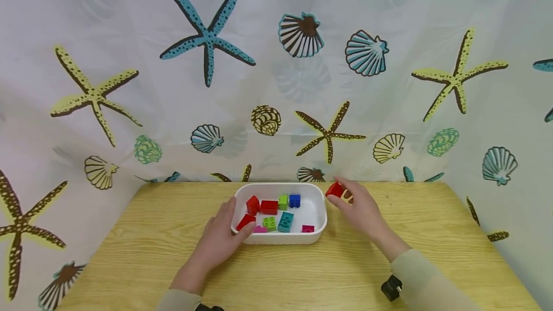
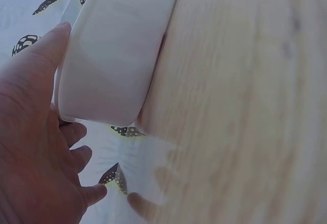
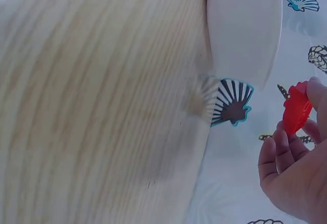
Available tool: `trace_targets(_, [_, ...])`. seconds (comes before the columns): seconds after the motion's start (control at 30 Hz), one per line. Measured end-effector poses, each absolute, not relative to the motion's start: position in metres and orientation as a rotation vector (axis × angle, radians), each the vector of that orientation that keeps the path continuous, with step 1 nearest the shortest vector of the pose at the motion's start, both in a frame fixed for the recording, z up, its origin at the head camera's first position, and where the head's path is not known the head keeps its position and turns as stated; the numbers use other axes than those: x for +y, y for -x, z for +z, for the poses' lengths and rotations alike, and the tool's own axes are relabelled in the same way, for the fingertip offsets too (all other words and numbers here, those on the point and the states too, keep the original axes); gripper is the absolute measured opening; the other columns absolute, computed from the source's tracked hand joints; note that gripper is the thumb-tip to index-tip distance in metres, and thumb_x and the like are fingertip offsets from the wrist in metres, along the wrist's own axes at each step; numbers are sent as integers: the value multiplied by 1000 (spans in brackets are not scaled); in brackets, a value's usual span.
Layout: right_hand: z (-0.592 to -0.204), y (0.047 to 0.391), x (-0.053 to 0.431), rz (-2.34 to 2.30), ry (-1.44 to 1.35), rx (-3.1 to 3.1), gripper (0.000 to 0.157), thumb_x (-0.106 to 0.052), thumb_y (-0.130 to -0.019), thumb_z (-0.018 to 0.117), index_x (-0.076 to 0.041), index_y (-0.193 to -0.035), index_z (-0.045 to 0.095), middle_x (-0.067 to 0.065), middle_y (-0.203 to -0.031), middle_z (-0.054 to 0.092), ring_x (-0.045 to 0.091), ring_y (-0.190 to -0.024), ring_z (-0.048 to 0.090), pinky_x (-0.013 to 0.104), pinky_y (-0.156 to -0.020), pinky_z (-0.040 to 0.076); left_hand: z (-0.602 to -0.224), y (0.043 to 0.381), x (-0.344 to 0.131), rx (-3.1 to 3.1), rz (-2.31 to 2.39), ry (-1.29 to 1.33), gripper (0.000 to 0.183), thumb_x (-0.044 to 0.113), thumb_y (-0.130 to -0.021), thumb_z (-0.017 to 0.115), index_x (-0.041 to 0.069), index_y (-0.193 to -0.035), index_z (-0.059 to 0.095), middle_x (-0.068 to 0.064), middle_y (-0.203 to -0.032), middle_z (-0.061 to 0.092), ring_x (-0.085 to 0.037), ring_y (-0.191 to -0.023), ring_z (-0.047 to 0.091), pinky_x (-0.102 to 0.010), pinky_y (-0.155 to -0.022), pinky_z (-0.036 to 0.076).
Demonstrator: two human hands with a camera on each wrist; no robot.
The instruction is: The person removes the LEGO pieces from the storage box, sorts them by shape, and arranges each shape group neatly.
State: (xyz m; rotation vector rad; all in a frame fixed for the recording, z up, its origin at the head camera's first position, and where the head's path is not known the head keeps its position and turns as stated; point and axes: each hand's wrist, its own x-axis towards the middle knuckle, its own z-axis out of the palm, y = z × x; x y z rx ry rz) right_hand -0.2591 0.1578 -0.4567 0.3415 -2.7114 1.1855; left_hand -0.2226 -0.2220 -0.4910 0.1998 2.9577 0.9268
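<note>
A white plastic tub (image 1: 285, 240) with toy building bricks inside sits on the wooden table. My left hand (image 1: 219, 239) holds its near left corner, thumb over the front rim and fingers along the left end. In the left wrist view, the other fingers (image 2: 82, 157) hang loosely beside the tub wall (image 2: 112, 55). My right hand (image 1: 360, 210) is just right of the tub, pinching a red toy piece (image 1: 334, 189) between thumb and fingers. The right wrist view shows this red piece (image 3: 297, 108) with a bumpy edge, held apart from the tub (image 3: 245, 25).
Inside the tub lie red bricks (image 1: 269, 207), green bricks (image 1: 270, 223), a blue brick (image 1: 294, 200), a teal brick (image 1: 285, 222) and pink pieces (image 1: 308, 229). Behind the wooden table (image 1: 285, 277) hangs a curtain (image 1: 268, 85) printed with shells and starfish.
</note>
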Motion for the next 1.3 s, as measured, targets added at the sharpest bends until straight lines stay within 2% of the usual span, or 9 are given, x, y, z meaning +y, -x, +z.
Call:
trace_targets(0.1, [-459,260,164,1226,-326,-2708,61,-32,-108,76,-14,-163,55,13,-134,64,28,-105,59,40,-87,55,-491,223,-225,2956,917,-187,108,63,-104,67,9,-178,10,-21,-182,18,-46,-168,11,-70,-131,10])
trace_targets(0.2, [-463,262,169,1245,-334,-2704,58,-30,-109,74,-11,-161,56,17,-139,61,28,-105,59,40,-87,56,-491,223,-227,2959,912,-188,109,64,-104,67,7,-178,10,-22,-182,18,-47,-167,13,-71,-130,11])
trace_targets(0.4, [-472,266,178,1289,-290,-2714,48,-22,-109,73,-6,-153,61,23,-148,56,37,-120,61,51,-105,59,-493,224,-228,2955,920,-186,110,67,-103,66,8,-178,11,-22,-182,18,-47,-167,13,-72,-130,14])
trace_targets(0.53, [-475,267,184,1322,-262,-2708,42,-15,-107,76,-1,-145,63,24,-144,58,40,-121,63,54,-108,57,-493,224,-227,2950,925,-185,110,68,-103,65,8,-178,11,-22,-182,17,-48,-167,13,-74,-128,19])
trace_targets(0.8, [-483,270,193,1342,-235,-2725,32,-14,-106,78,-1,-132,64,21,-133,63,33,-107,65,45,-98,58,-492,225,-227,2943,927,-191,109,68,-104,63,9,-178,9,-21,-183,15,-48,-167,11,-74,-125,25])
trace_targets(0.93, [-487,272,195,1351,-248,-2718,20,-17,-109,75,-3,-121,67,17,-124,65,31,-106,61,43,-95,55,-492,225,-225,2937,932,-188,109,68,-105,63,9,-178,9,-21,-183,15,-47,-167,11,-75,-125,25])
trace_targets(1.1, [-488,274,197,1307,-275,-2718,5,-7,-110,68,-5,-108,65,17,-120,62,34,-113,57,48,-99,53,-491,224,-224,2947,936,-193,108,66,-105,64,8,-178,10,-22,-182,16,-48,-167,12,-76,-124,27])
trace_targets(1.2, [-488,274,198,1322,-258,-2728,7,-3,-109,69,-1,-114,65,21,-126,60,37,-115,60,52,-102,54,-489,223,-223,2944,954,-188,108,66,-104,65,9,-178,11,-22,-182,16,-48,-167,12,-76,-124,27])
trace_targets(1.3, [-487,274,197,1356,-228,-2746,24,-4,-108,71,3,-131,65,25,-135,56,41,-119,63,55,-107,55,-488,222,-222,2934,964,-172,107,66,-104,65,11,-178,11,-21,-182,16,-47,-167,12,-75,-124,28])
